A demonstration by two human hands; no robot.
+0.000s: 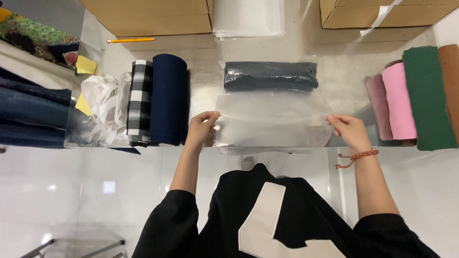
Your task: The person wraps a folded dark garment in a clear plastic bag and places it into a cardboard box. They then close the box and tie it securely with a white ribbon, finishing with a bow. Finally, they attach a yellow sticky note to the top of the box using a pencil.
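Observation:
A clear plastic bag [272, 119] lies flat on the shiny metal table [334, 76], with a folded dark grey cloth [270, 75] inside its far end. My left hand [202, 130] pinches the bag's near left corner. My right hand [349, 130], with a red cord bracelet on its wrist, pinches the near right corner. The bag's open near end is stretched between both hands at the table's front edge.
Left of the bag lie a navy cloth roll [167, 98], a black-and-white checked roll [141, 102], white ribbon [103, 107] and folded denim [28, 112]. Pink [399, 100], green [428, 95] and brown rolls lie right. Cardboard boxes [148, 16], spare bags [248, 19] and a pencil [130, 40] sit behind.

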